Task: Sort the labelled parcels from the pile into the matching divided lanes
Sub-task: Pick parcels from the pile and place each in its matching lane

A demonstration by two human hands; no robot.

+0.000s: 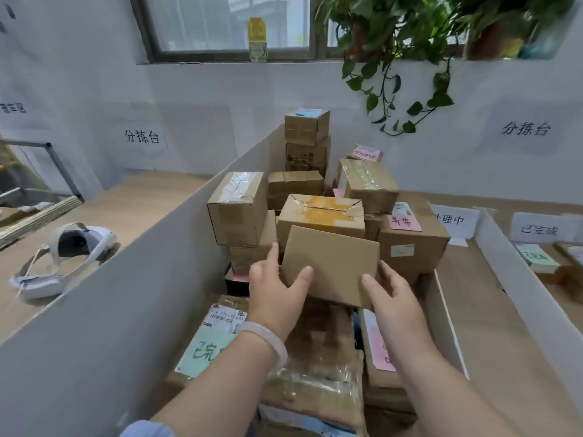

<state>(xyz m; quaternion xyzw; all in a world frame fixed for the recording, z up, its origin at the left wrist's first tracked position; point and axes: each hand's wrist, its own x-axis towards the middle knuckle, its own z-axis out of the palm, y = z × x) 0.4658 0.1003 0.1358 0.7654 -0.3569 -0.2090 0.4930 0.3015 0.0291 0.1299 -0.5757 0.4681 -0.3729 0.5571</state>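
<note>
At the centre of the frame, the left hand (277, 288) and right hand (392, 298) grip a plain cardboard parcel (331, 263) by its two sides, tilted above the pile of parcels (315, 197). White dividers (517, 279) split the lanes at right, where a green-labelled parcel (539, 260) lies. A headset (63, 257) rests at left.

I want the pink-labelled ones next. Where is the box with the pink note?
In the head view, the box with the pink note sits right of centre in the pile, beside the orange-taped box.
</note>
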